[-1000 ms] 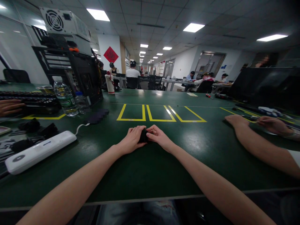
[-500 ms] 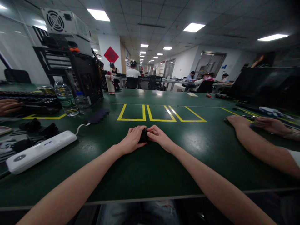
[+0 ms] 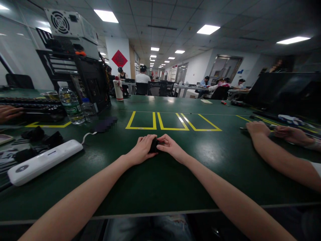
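A small black object [image 3: 153, 146] stands on the green table [image 3: 160, 187], close in front of me. My left hand [image 3: 145, 147] is wrapped round its left side, fingers over the top and thumb low at the near edge. From the right, my right hand [image 3: 167, 144] touches it with thumb and fingertips pinched together at its side. Much of the object is hidden by my fingers. Beyond my hands, three yellow tape outlines [image 3: 173, 129] lie on the table.
At the left are a white power strip [image 3: 47, 162], black adapters [image 3: 33, 134], a water bottle [image 3: 70, 105] and computer cases [image 3: 87, 77]. A co-worker's hands [image 3: 258, 129] hold a tool at the right. A white cup [image 3: 118, 89] stands further back.
The co-worker's nearer hand at the right has shifted slightly to the right. My hands hold nearly the same pose round the black object.
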`<state>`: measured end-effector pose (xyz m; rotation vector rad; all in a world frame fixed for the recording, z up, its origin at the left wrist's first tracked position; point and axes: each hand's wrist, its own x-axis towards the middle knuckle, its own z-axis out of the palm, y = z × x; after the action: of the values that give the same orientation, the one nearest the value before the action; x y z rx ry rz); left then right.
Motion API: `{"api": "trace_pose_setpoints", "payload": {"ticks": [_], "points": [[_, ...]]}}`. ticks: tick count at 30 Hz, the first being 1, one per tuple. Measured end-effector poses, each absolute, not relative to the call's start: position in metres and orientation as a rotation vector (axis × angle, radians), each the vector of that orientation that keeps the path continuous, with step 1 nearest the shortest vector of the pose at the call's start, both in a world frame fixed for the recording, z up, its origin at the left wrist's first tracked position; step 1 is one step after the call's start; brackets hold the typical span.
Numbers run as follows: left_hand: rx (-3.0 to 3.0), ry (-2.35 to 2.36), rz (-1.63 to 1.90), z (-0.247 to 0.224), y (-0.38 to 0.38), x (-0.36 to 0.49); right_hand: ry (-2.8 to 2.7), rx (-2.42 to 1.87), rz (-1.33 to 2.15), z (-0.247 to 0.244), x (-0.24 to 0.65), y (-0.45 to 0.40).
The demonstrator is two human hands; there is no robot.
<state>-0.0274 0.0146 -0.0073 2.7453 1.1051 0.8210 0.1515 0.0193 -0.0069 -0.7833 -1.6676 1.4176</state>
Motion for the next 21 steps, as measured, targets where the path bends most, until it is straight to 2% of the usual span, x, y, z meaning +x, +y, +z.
{"api": "trace_pose_setpoints", "payload": {"ticks": [21], "points": [[2.725, 1.120, 0.847, -0.0117, 0.0175, -0.0270, -1.647, -0.843, 1.414, -0.0086, 0.1484, 0.0206]]}}
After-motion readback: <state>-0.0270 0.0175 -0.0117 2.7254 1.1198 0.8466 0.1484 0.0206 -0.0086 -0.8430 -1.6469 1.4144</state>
